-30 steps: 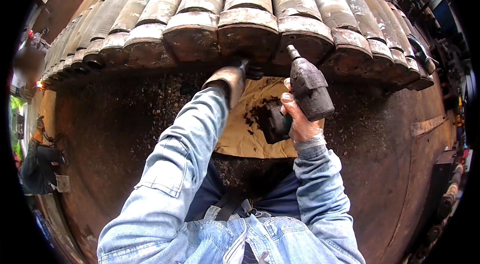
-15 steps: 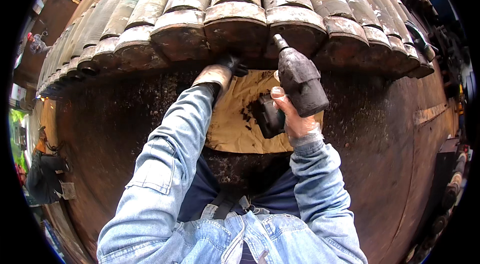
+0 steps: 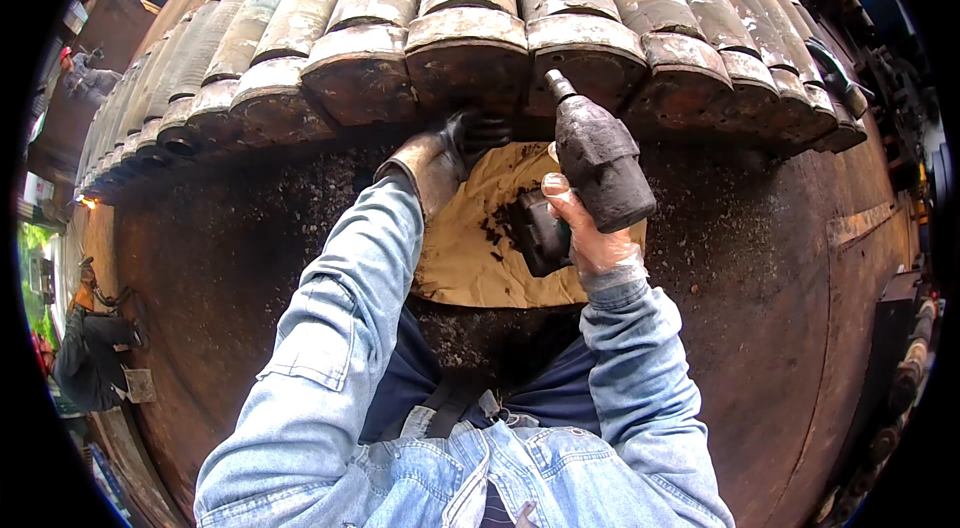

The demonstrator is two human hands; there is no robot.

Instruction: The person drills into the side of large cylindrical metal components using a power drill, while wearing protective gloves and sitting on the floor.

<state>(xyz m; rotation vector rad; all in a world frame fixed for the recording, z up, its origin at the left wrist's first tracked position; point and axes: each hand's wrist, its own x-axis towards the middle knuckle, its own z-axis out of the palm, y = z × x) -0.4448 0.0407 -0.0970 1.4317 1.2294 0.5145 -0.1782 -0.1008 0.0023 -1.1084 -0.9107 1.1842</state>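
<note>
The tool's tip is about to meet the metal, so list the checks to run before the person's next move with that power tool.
1. Right hand wrapped firmly on the dark power tool: ok.
2. Tool tip aimed at the end face of the grey cylinder row: ok; contact cannot tell.
3. Left hand gloved and placed under the cylinders, apart from the tip: ok.
4. Right hand gloved: not ok, it is bare.
5. Brown sheet under the work, carrying dark crumbs: ok.
6. Other person at the left edge, far from the tool: ok.
</note>
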